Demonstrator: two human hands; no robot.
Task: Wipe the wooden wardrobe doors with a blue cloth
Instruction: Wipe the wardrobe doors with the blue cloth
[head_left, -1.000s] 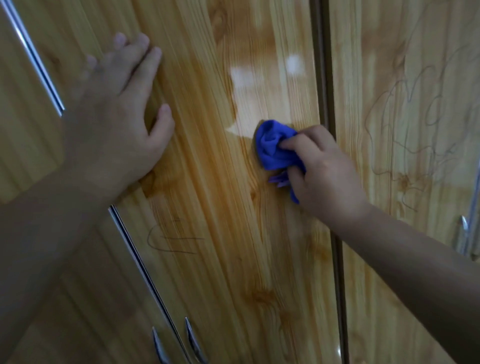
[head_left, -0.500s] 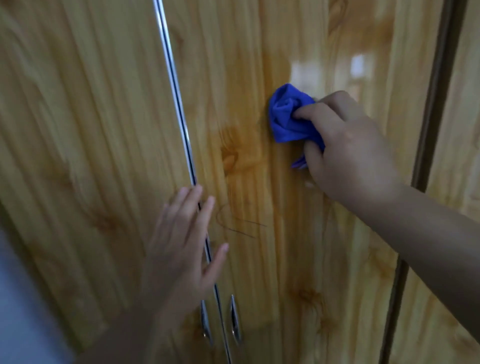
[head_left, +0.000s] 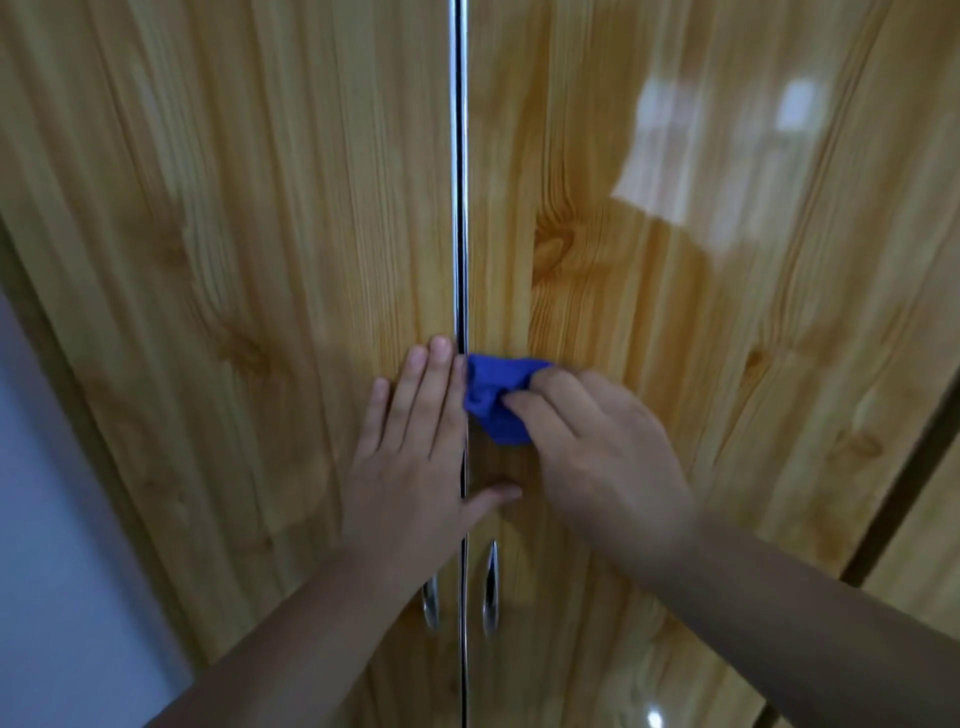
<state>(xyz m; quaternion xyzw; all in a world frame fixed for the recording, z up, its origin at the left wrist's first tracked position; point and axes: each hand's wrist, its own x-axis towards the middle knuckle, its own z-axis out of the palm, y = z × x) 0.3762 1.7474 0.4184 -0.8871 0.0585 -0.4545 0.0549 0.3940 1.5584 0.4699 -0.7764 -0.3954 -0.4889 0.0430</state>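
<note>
Two glossy wooden wardrobe doors fill the view, a left door (head_left: 234, 260) and a right door (head_left: 675, 291), meeting at a dark centre seam (head_left: 460, 208). My right hand (head_left: 602, 457) presses a bunched blue cloth (head_left: 496, 397) against the right door, just right of the seam. My left hand (head_left: 415, 457) lies flat with fingers spread on the left door, its thumb crossing the seam below the cloth. Its fingertips almost touch the cloth.
Two chrome handles (head_left: 488, 592) hang either side of the seam below my hands; the left one (head_left: 430, 603) is partly behind my left wrist. A pale wall (head_left: 57, 519) borders the wardrobe at lower left. Another door (head_left: 930, 545) starts beyond a dark gap at lower right.
My right hand has carried the cloth down and left to the centre seam. My left hand has slid up beside it. The view has swung left, centring the seam.
</note>
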